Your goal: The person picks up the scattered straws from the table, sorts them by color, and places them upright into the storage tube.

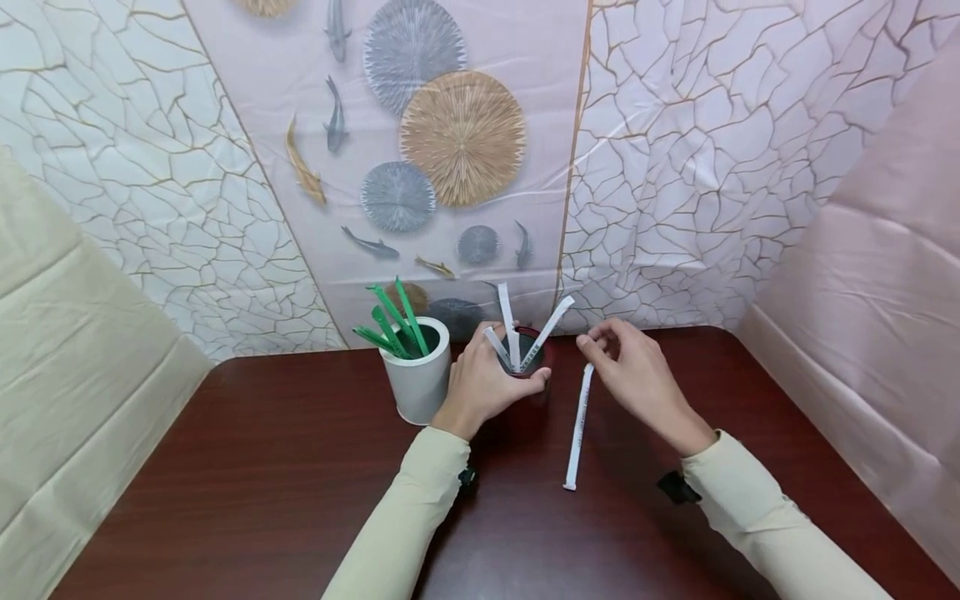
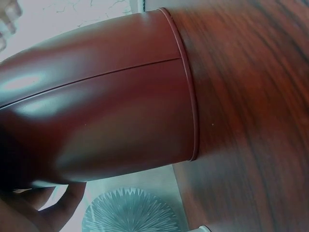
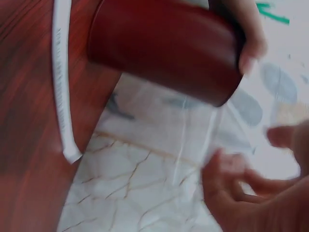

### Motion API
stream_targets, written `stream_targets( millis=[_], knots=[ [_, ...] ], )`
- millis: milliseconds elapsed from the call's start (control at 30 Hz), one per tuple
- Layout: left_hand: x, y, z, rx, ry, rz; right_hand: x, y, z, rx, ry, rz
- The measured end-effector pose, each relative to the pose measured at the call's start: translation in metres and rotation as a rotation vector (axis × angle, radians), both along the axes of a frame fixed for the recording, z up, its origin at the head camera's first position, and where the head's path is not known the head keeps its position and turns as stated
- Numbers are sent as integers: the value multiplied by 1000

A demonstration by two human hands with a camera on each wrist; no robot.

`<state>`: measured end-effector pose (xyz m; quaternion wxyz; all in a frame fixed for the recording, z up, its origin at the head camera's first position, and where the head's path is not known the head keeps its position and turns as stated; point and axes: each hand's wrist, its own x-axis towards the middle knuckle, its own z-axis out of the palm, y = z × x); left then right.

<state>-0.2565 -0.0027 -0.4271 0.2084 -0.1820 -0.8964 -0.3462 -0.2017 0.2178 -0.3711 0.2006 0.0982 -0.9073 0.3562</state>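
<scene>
My left hand (image 1: 483, 375) grips a dark red cylindrical cup (image 2: 120, 111), thumb near the rim on its near side. Several slim white printed sticks (image 1: 557, 321) lean out of the cup in different directions. Another slim white stick (image 1: 577, 429), with small dark print, lies on the table to the right of the cup. Above its far end hovers my right hand (image 1: 633, 367), fingers loosely bent. From the right wrist view, nothing is between the fingers of that hand, and the lying white stick (image 3: 61, 77) is well apart from it.
Left of the red cup stands a white cup (image 1: 416, 387) with several green sticks (image 1: 408, 312) in it. The table (image 1: 285, 483) is dark reddish wood. Behind it hangs a patterned cloth (image 1: 465, 137), and plain cloth walls (image 1: 847, 358) close both sides.
</scene>
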Motion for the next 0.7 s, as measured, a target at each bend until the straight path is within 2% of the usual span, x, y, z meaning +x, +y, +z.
stream_targets(
  millis=[100,200,300,367,500,700],
  knots=[
    [0,-3,0,2,-6,7,0,16,-9,60,-256,29],
    [1,-4,0,6,-9,11,-2,27,-25,76,-496,80],
    [1,-3,2,7,-3,3,-6,30,-42,84,-631,93],
    [1,-2,2,6,-4,-5,-9,30,-52,93,-676,82],
    [2,0,2,4,-15,-10,-13,23,-65,157,-682,53],
    [2,1,0,8,-11,-1,-21,14,-70,222,-670,5]
  ],
)
